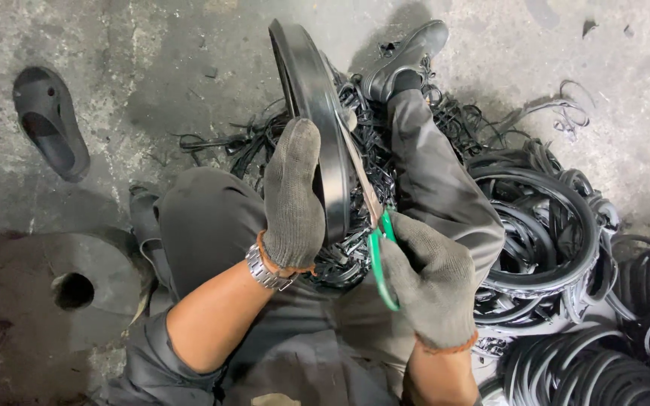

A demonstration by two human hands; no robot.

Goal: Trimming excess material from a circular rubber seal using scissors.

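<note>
**Trimming a rubber ring with scissors**

Holding the ring (317, 98) steady matters most here: the left hand (293, 197), gloved, is wrapped shut around the ring's near edge, keeping it upright on its rim above the lap. The right hand (432, 280), also gloved, is closed through the green handles of the scissors (370, 218), whose blades run up along the ring's right edge. To my eye, a clean cut calls for keeping the blades flat against that edge, taking short bites, and turning the ring with the left hand rather than twisting the scissors. The left fingers sit close to the blades, so keeping them on the far face looks wise.

The ring is black, smooth and slightly glossy, a wide flat band with a raised lip, standing between the knees and leaning away from the person. Thin black offcuts (355, 248) lie heaped below it on the lap and floor. A stack of similar rings (543, 225) rests just beside the right leg, and a dark clog (50, 124) lies well apart on the concrete floor (152, 53).
</note>
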